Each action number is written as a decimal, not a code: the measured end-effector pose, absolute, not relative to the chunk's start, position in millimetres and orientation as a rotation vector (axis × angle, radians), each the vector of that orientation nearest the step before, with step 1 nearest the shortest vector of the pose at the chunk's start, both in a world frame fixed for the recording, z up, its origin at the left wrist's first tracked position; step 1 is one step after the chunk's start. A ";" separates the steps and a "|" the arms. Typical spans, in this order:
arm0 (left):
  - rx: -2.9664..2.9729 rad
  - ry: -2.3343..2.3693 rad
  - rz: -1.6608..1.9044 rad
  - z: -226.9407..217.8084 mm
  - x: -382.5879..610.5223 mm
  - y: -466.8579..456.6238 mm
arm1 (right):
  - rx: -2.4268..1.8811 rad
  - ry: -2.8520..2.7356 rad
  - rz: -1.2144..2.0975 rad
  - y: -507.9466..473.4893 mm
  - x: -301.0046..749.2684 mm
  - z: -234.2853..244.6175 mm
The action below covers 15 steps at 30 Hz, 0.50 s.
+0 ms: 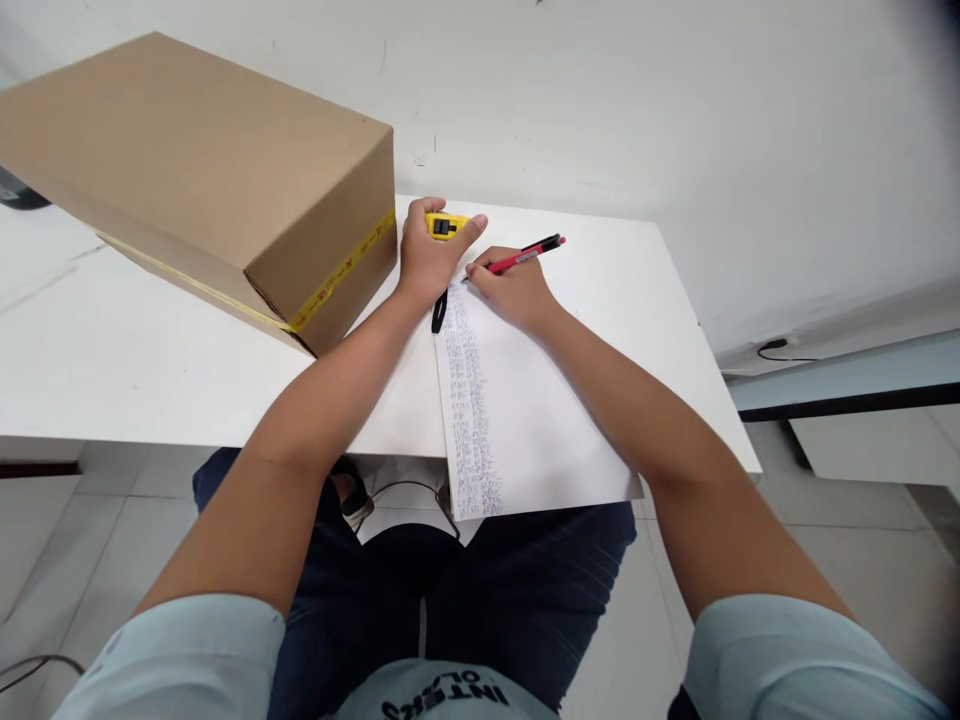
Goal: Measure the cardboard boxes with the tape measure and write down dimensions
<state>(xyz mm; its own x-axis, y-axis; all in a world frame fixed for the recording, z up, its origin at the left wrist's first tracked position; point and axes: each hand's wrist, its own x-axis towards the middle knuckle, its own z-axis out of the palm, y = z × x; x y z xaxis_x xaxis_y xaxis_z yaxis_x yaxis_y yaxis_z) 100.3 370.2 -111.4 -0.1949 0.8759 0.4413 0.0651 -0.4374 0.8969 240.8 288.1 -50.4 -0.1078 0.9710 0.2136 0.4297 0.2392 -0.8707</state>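
My left hand is closed around a yellow tape measure with a black button, near the top of the paper. Its black wrist strap hangs down below the hand. In my right hand is a red pen with a black clip, its tip at the paper's upper left. The white paper carries columns of small blue handwriting along its left side, and its lower edge sticks out past the table's front edge. My right forearm covers part of the sheet.
A large cardboard box with yellow tape stands on the white table left of my hands. A dark object is partly hidden behind it. The wall rises behind the table. A black cable lies at the right.
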 end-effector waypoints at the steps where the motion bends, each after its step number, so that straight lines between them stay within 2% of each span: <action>1: 1.455 1.118 1.677 -112.0 100.5 371.0 | -1.311 -1.684 0.813 288.4 241.0 -51.1; 15: 1.450 1.176 1.598 -101.8 100.0 363.7 | -1.285 -1.699 0.866 285.6 242.0 -47.5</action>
<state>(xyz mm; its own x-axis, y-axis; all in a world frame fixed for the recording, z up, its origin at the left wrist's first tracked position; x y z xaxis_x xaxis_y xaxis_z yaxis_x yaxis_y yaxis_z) 100.0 363.7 -101.8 -0.1571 0.9120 0.3788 0.0899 -0.3688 0.9252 242.0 285.6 -47.5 -0.1455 0.9687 0.2010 0.4068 0.2438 -0.8804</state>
